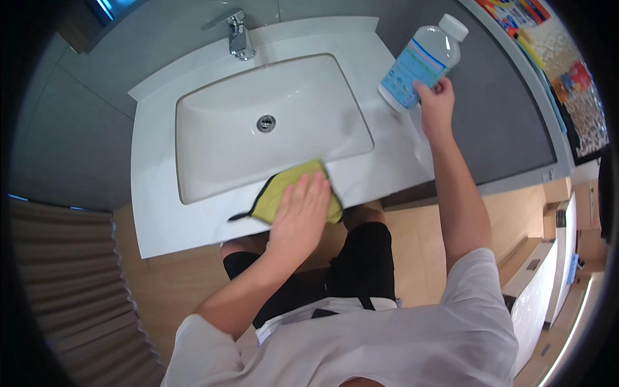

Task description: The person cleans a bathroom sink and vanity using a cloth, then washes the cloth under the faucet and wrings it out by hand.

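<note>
Head view, the only one: from where I stand, left hand (pixel 300 209) laid flat, palm down, fingers extended over a yellow-green cloth (pixel 271 197) with black edging; nothing pinched there. Cloth lies on the front strip of the white countertop (pixel 400 149), its far corner at the near rim of the sink basin (pixel 255 158), its near side reaching the counter's front edge. Right hand (pixel 438 103) closed on a clear plastic bottle (pixel 414 68) with blue label and white cap, thumb and fingers pinching the lower label from the near right side. Bottle is at the counter's right end, right of and beyond the cloth, well apart. Long axis runs cap up and rightward, away from the left hand. Base resting or just raised: cannot tell.
</note>
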Motion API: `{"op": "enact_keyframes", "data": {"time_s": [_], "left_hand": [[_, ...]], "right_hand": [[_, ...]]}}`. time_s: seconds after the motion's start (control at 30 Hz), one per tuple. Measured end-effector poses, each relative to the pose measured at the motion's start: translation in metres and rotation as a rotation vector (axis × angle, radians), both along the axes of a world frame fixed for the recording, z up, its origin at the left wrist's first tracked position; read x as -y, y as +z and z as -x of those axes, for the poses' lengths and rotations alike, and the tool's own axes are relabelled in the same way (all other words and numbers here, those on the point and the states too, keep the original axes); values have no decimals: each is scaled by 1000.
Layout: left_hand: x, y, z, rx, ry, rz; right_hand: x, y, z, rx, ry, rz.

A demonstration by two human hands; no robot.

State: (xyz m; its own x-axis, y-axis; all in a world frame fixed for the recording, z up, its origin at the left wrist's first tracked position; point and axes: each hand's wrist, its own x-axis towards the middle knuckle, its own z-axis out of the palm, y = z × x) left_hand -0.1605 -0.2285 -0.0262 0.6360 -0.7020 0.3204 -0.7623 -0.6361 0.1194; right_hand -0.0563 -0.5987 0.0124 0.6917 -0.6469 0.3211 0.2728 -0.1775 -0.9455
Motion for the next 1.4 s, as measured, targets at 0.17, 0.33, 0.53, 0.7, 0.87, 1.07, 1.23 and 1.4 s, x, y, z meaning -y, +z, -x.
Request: {"op": "enact_keyframes", "data": {"time_s": [0.17, 0.33, 0.53, 0.7, 0.87, 1.07, 1.23, 1.4], "left_hand": [[-80, 4, 1, -113, 201, -161], [-172, -12, 0, -13, 314, -172], [-247, 11, -18, -41, 415, -139], [-272, 22, -35, -188, 614, -94], [-296, 7, -64, -189, 748, -148], [-308, -2, -105, -116, 959, -206], [-196, -21, -105, 155, 669, -107], [-63, 9, -69, -305, 511, -49]], "right_hand": [[6, 20, -106, -44, -106, 124], [14, 7, -173, -146, -487, 484], [35, -14, -210, -44, -363, 568], [29, -2, -213, -218, -303, 573], [44, 14, -170, -185, -261, 646], [-6, 23, -10, -34, -41, 575], [-34, -23, 162, 4, -94, 292], [-123, -62, 243, -176, -83, -4]]}}
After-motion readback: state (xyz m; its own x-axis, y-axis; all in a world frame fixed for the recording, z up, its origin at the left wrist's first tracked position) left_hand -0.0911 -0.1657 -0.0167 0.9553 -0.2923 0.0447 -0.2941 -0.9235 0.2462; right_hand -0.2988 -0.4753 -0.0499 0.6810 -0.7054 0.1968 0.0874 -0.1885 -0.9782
